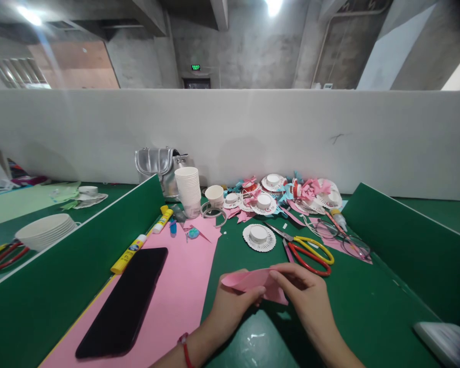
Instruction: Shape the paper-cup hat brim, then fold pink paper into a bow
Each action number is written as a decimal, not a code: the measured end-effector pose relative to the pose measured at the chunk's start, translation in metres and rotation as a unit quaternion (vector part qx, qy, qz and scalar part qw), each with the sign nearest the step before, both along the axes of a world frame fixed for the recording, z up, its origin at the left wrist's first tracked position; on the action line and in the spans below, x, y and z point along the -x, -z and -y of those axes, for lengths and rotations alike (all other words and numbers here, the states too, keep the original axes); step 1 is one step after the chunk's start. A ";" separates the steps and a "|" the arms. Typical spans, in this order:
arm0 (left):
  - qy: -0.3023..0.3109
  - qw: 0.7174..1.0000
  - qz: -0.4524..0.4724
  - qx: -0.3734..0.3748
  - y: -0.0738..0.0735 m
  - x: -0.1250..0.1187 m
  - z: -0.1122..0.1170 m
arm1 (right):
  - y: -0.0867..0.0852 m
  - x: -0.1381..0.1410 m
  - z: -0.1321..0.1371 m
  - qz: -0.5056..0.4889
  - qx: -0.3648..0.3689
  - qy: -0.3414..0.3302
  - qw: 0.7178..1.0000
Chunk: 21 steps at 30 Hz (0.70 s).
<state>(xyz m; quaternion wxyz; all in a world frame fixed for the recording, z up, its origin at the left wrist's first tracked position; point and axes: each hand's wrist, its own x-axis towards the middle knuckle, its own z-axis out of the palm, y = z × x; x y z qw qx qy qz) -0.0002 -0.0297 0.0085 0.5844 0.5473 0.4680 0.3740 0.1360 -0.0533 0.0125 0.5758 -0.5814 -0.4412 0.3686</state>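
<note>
Folding paper (253, 280): left hand (235, 306) and right hand (308, 296) both pinch it, scissors (310, 250) at one o'clock; creasing likely needs aligned edges.

One ceiling lamp (273, 5) at the top and a second lamp (28, 14) at the upper left burn out to white, and the second throws a pale streak of flare downward. The green table (368, 306) is evenly, fairly brightly lit. Only soft shadow lies under the left hand (233, 304) and right hand (306, 296), and the pink paper (253, 280) between them is sharp. Straight lines bow toward the edges, the corners darken, and a white object (444, 340) at the lower right is smeared.
</note>
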 end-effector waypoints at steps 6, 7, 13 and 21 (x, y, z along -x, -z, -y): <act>-0.008 1.000 0.002 0.014 0.003 0.000 0.000 | -0.001 0.000 0.000 0.007 -0.001 0.002 1.000; -0.006 1.000 0.004 0.012 0.004 0.000 0.000 | -0.001 -0.001 -0.001 0.008 0.000 0.000 1.000; 0.006 0.998 0.061 -0.009 0.004 0.005 -0.011 | 0.001 -0.006 -0.004 -0.002 0.011 -0.038 0.999; -0.015 0.996 0.087 -0.012 0.005 0.013 -0.027 | 0.006 -0.007 -0.008 -0.087 0.069 -0.077 0.991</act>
